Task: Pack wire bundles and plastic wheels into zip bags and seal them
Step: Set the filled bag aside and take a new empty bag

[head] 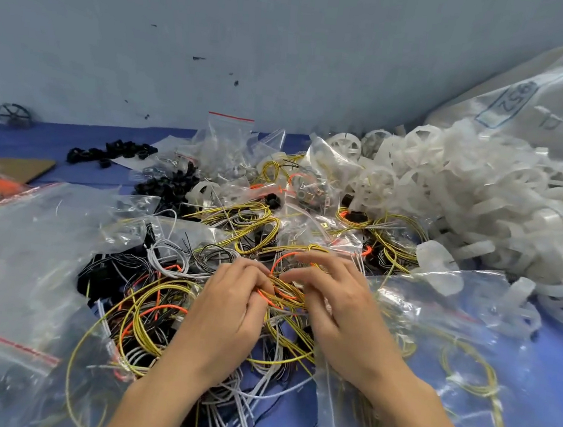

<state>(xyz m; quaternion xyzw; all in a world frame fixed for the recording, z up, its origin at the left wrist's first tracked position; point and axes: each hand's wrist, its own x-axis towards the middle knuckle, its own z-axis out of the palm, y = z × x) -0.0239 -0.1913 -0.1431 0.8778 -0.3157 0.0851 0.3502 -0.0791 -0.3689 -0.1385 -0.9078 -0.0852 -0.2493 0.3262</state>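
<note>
At mid-tabletop (39, 141) | yellow-orange wire bundle (282, 294) is pinched between fingers of left hand (226, 308) and right hand (343, 308), not yet bagged | plastic wheels (464, 196) are heaped loose at right | some zip bags (228, 139) appear filled | most work is judged left.

Bright, even, cool light surrounds you; shadows under your left hand (229, 308) and right hand (343, 308) are soft. Glare streaks the clear zip bags (28, 257) by the worktop's (555, 360) left edge. Your fingertips (315, 260) on the wire bundle (286, 291) smear slightly. The wide lens tilts the wall (187, 32); the orange item (4, 186) at the left edge is blurred.
</note>
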